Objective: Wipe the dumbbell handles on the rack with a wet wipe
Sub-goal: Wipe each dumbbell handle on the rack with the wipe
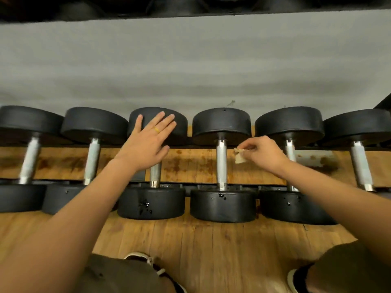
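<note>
Several black dumbbells with silver knurled handles lie side by side on a low rack (211, 185). My left hand (148, 142) is spread flat over the far head and upper handle of the third dumbbell (151, 203), holding nothing. My right hand (262, 153) pinches a small crumpled wet wipe (239, 156), soiled tan, between its fingertips. The wipe hangs just right of the fourth dumbbell's handle (221, 163), close to it but apart. The fifth dumbbell's handle (289, 149) is partly hidden behind my right hand.
A stained wooden floor (190, 166) shows under and in front of the dumbbells. A grey wall (190, 60) rises behind them, with an upper rack shelf (190, 11) overhead. My knees and shoes (148, 261) fill the bottom edge.
</note>
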Demonstrator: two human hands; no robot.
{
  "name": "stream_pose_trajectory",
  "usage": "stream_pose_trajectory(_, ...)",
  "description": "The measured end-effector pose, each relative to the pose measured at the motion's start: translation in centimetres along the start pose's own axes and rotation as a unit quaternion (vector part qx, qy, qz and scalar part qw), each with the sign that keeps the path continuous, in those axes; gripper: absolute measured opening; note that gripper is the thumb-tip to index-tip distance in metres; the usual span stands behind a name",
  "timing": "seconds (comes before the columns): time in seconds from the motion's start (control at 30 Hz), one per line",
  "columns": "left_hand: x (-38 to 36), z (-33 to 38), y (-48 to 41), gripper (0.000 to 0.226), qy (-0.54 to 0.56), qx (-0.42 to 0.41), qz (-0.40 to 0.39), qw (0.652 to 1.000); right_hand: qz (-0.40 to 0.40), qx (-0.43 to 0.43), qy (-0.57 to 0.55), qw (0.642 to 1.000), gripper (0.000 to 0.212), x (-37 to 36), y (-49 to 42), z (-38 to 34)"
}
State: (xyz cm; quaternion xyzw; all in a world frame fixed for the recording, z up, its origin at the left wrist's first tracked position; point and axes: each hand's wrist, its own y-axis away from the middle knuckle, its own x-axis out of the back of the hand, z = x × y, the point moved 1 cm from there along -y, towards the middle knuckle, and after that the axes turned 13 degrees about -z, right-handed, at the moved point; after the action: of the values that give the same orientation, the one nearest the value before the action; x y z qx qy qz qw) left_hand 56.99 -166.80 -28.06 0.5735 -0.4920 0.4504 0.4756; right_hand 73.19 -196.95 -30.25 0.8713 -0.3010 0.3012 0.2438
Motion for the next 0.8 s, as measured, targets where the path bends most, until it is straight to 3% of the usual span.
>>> stream_pose_trajectory(0.23,-0.4,-0.5,-0.8,0.072,0.001,0.008,0.013,1.000,0.091,-0.067,-0.218,0.969,0.015,-3.9,-2.6,0.1)
stream_pose_trajectory(0.4,-0.5,-0.5,-1.7,0.077,-0.015,0.009,0.011,1.000,0.115,-0.117,-0.392,0.905,0.019,-5.4,-4.2,0.8)
stream_pose_trajectory(0.47,-0.5,-0.7,-1.8,0.078,-0.013,0.002,0.005,1.000,0.118,-0.143,-0.467,0.865,0.017,-6.3,-4.7,0.9)
stream_pose_trajectory(0.57,0.0,-1.3,-1.9,0.078,-0.016,-0.014,-0.012,1.000,0.119,-0.159,-0.631,0.750,0.018,-7.0,-4.8,0.7)
stream_pose_trajectory(0.63,0.6,-1.7,-2.3,0.077,-0.012,-0.022,-0.029,0.999,0.119,-0.177,-0.687,0.694,0.022,-7.2,-4.7,1.1)
stream_pose_trajectory(0.8,1.0,-1.7,-3.6,0.069,0.004,-0.025,-0.002,1.000,0.060,-0.164,-0.743,0.646,0.028,-7.4,-4.3,2.1)
